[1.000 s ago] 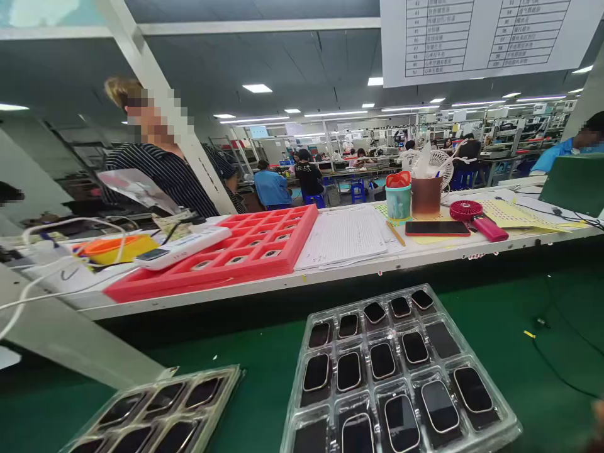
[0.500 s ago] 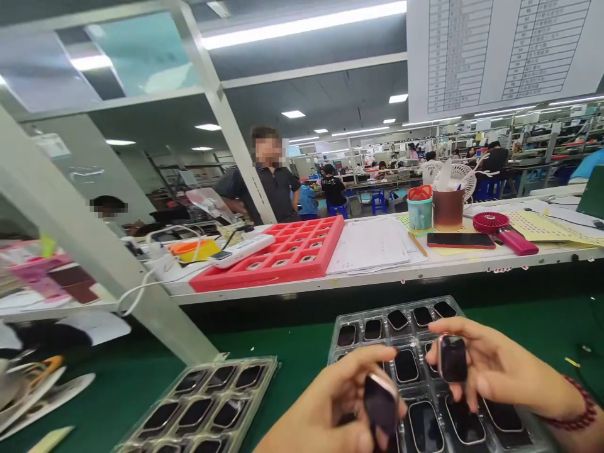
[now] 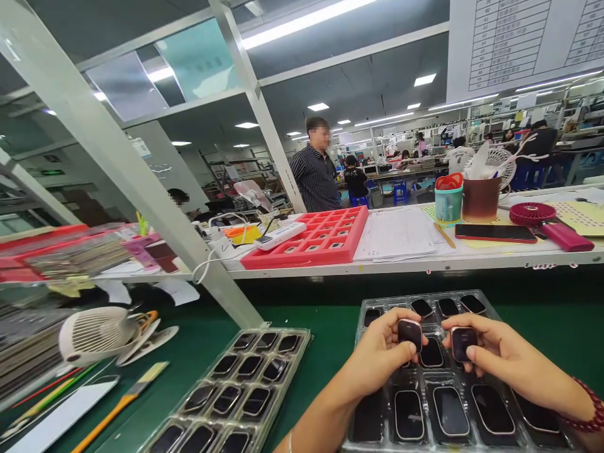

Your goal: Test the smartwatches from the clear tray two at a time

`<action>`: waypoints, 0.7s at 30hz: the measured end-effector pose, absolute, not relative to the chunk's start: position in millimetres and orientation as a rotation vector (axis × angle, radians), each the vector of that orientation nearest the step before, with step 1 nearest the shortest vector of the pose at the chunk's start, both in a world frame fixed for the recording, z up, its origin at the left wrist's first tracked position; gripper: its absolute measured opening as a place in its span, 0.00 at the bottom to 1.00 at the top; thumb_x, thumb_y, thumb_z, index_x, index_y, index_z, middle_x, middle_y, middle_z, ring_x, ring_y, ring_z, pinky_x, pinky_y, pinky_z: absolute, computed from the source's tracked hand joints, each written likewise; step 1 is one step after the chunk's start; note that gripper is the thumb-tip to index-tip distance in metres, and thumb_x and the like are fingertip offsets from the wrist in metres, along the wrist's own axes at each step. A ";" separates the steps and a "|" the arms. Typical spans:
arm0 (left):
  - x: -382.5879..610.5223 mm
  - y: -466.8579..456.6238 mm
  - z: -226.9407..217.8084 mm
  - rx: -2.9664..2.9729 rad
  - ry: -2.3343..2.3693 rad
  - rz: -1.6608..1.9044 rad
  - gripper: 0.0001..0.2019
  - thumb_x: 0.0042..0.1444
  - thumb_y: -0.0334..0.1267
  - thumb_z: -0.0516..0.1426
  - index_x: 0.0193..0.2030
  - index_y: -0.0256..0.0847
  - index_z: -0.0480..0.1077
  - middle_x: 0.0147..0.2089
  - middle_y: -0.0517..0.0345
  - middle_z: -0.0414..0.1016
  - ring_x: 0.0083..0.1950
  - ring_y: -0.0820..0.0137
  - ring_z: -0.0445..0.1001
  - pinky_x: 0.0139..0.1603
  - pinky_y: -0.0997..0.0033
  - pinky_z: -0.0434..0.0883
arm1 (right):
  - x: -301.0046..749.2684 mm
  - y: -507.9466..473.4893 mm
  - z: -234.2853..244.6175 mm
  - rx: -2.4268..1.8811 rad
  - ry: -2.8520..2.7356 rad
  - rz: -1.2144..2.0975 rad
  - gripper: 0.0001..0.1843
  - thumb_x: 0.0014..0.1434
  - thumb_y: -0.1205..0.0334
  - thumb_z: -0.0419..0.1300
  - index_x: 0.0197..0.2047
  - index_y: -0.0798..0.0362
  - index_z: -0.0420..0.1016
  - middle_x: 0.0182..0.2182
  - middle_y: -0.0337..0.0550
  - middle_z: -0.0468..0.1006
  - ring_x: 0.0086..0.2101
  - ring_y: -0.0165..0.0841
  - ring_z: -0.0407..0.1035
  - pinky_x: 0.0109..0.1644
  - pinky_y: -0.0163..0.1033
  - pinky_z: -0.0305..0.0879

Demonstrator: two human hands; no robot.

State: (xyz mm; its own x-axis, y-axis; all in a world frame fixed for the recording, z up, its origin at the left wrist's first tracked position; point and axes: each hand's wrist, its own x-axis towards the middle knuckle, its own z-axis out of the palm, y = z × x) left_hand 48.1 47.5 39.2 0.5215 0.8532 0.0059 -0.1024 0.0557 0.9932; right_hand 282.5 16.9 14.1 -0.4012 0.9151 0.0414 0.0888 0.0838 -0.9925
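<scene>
My left hand (image 3: 377, 352) pinches a strapless smartwatch (image 3: 409, 333) with a dark screen and a pinkish metal edge, thumb across its lower front. In my right hand (image 3: 503, 352) is a second smartwatch (image 3: 462, 343) of the same look, its screen facing me. Both are raised side by side, apart, over a clear plastic tray (image 3: 428, 379) holding several more watches face up in its pockets. My hands and forearms cover part of that tray. Further left, another clear tray (image 3: 287, 379) carries several dark-screened watches in rows.
On the shelf ahead sit a red compartment tray (image 3: 352, 251), papers (image 3: 396, 233), a phone (image 3: 495, 233), a pink handheld fan (image 3: 566, 236) and a brown cup (image 3: 481, 198). A brush (image 3: 123, 402) and a white fan (image 3: 94, 333) lie at left. A slanted post (image 3: 189, 239) rises there; a person (image 3: 318, 173) stands beyond.
Both watches, earlier tilted and further apart in height, are now level and nearer each other, screens towards me. The view has swung left, showing more of the left bench.
</scene>
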 end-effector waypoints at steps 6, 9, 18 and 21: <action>48.7 50.3 33.2 1.322 0.725 0.878 0.20 0.44 0.25 0.60 0.46 0.37 0.67 0.35 0.56 0.75 0.32 0.74 0.71 0.34 0.73 0.69 | 283.3 17.5 12.4 -1.063 -1.654 1.372 0.20 0.63 0.59 0.56 0.59 0.47 0.66 0.46 0.44 0.77 0.34 0.34 0.71 0.42 0.42 0.71; 47.7 50.4 31.1 1.332 0.717 0.891 0.21 0.44 0.25 0.60 0.47 0.37 0.67 0.35 0.56 0.75 0.35 0.73 0.72 0.35 0.73 0.70 | 281.3 16.5 13.1 -1.070 -1.638 1.351 0.21 0.63 0.58 0.57 0.59 0.48 0.67 0.44 0.45 0.77 0.35 0.35 0.71 0.41 0.42 0.71; 44.5 52.7 29.5 1.305 0.617 0.890 0.27 0.53 0.40 0.62 0.60 0.40 0.66 0.53 0.44 0.73 0.40 0.67 0.77 0.30 0.76 0.69 | 288.1 22.3 14.4 -0.973 -1.480 1.422 0.26 0.62 0.50 0.60 0.63 0.39 0.65 0.44 0.42 0.77 0.32 0.32 0.70 0.38 0.39 0.72; 44.3 51.5 29.1 1.268 0.554 0.824 0.29 0.50 0.43 0.65 0.60 0.42 0.67 0.50 0.46 0.75 0.38 0.69 0.77 0.29 0.77 0.69 | 289.3 25.9 14.4 -0.916 -1.373 1.538 0.29 0.58 0.49 0.64 0.62 0.40 0.67 0.34 0.39 0.77 0.29 0.31 0.69 0.34 0.36 0.71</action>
